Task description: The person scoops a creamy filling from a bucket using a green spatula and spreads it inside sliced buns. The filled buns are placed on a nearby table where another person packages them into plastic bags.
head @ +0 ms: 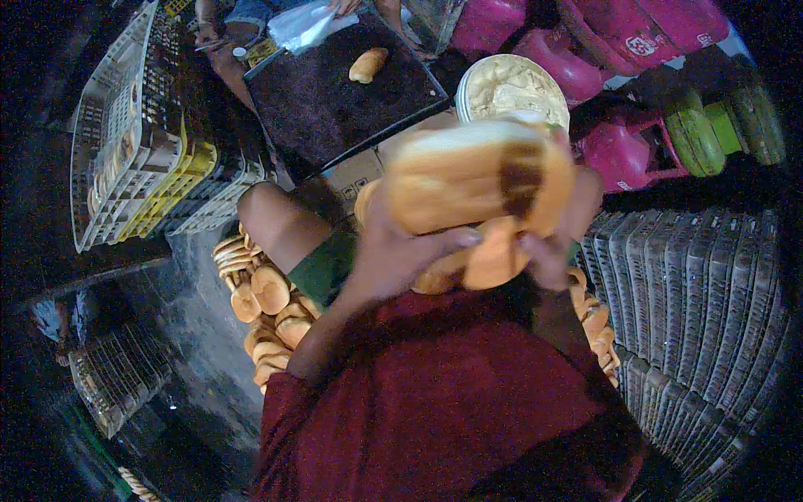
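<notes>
Blurred by motion, a large golden-brown piece of bread (455, 182) is held up before my chest. My left hand (398, 251) grips its left side, the thumb pointing inward along its lower edge. At its right side, my right hand (558, 245) grips it too, with the fingers largely hidden behind. A rounded orange-brown bread piece (497, 254) lies just under the large one, between my thumbs. Beyond the bread stands a round tub of pale cream (517, 88). More bread rolls (270, 288) are piled beside my left leg.
A dark tray (332, 103) holds one bread roll (368, 64); another person's hands (345, 5) hold clear plastic behind it. Stacked plastic crates (150, 157) stand left, grey crates (690, 295) right. Pink gas cylinders (618, 150) and green ones (696, 135) stand back right.
</notes>
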A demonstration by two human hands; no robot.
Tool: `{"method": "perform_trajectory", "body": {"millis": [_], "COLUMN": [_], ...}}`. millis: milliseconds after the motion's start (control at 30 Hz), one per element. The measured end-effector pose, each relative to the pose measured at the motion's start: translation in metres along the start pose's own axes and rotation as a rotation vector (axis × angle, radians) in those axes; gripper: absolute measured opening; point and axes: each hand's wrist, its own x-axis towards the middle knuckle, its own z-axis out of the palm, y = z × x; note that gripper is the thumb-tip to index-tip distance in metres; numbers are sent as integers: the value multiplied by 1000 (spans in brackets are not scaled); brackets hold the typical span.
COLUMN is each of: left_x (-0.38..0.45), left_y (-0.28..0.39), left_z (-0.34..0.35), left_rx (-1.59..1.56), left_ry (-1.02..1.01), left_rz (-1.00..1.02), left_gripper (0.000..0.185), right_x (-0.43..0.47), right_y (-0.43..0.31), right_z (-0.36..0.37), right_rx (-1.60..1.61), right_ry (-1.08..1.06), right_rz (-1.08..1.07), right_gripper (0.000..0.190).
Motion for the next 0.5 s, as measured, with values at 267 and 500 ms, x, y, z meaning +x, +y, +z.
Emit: {"method": "perform_trajectory", "body": {"millis": [267,500], "left_x": [4,-9], "left_y": [-148,-189], "left_z": [-29,-37], "left_rx": [1447,1132], "left_ry": [-11,-145], "left_rz": [451,579], "left_gripper": [79,53], "right_x": [-16,-54], "right_y": [93,155], "right_z": [-102,-124], "right_rx": [-99,-660], "right_ry": [306,117], "right_rz": [337,390], "right_gripper": [75,74]}}
